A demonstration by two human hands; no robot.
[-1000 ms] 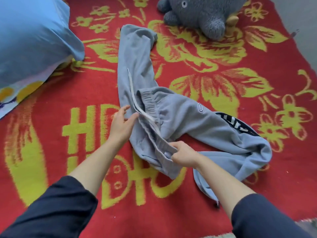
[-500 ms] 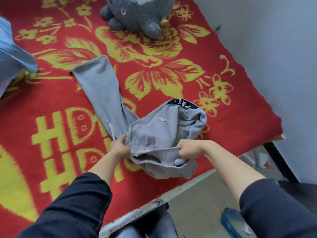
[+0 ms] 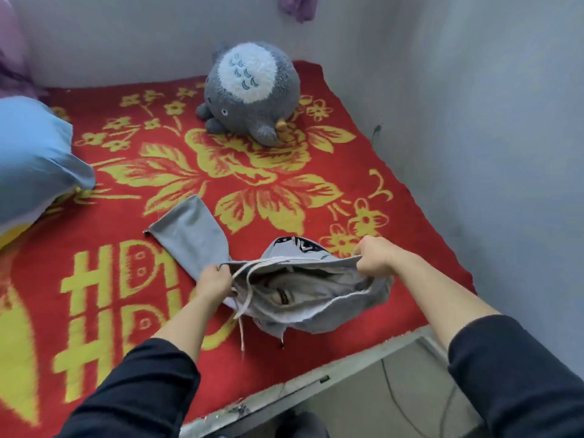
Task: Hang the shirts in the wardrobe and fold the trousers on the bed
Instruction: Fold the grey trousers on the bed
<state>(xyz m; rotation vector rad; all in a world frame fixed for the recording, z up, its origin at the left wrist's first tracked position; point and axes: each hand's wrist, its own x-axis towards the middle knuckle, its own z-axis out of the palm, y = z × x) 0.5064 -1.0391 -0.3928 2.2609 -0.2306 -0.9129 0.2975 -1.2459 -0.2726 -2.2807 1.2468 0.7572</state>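
Grey sweat trousers (image 3: 303,298) hang by their waistband just above the red and yellow bed blanket (image 3: 132,311). My left hand (image 3: 215,281) grips the left end of the waistband and my right hand (image 3: 374,254) grips the right end, stretching it open between them. A white drawstring dangles from the waistband. One grey leg (image 3: 192,235) trails flat on the blanket toward the back left. The other leg is bunched under the waistband, mostly hidden.
A grey plush toy (image 3: 249,93) sits at the back of the bed. A blue pillow (image 3: 34,159) lies at the left. Grey walls close in behind and on the right. The bed's front edge (image 3: 303,380) runs below my arms, with floor and a cable beyond.
Both hands have lifted the waistband and pulled it wide apart. The trousers have slid toward the bed's front edge, and the view has pulled back, showing the walls.
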